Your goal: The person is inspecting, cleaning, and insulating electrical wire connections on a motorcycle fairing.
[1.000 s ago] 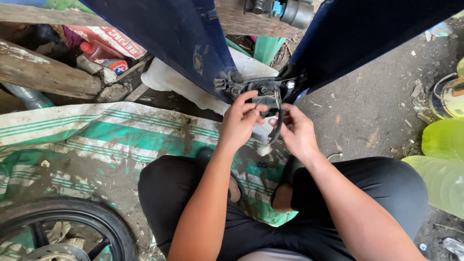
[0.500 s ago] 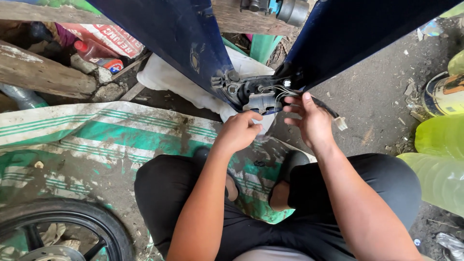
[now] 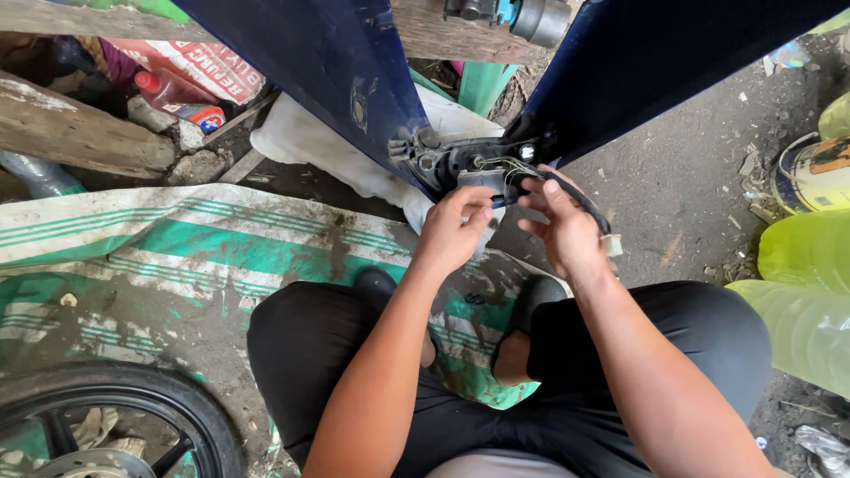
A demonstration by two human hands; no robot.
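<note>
Person sat on a green-striped mat (image 3: 221, 248), knees up, under two dark blue panels (image 3: 336, 80). Left hand (image 3: 452, 235) was raised to the grey lamp socket (image 3: 482, 177) where the panels met, fingers pinched together on its lower edge. Right hand (image 3: 562, 230) was just beside it, fingers curled around a black cable (image 3: 580, 199) with a white plug (image 3: 613, 245) hanging past the wrist. A wheel (image 3: 115, 416) lay at lower left.
</note>
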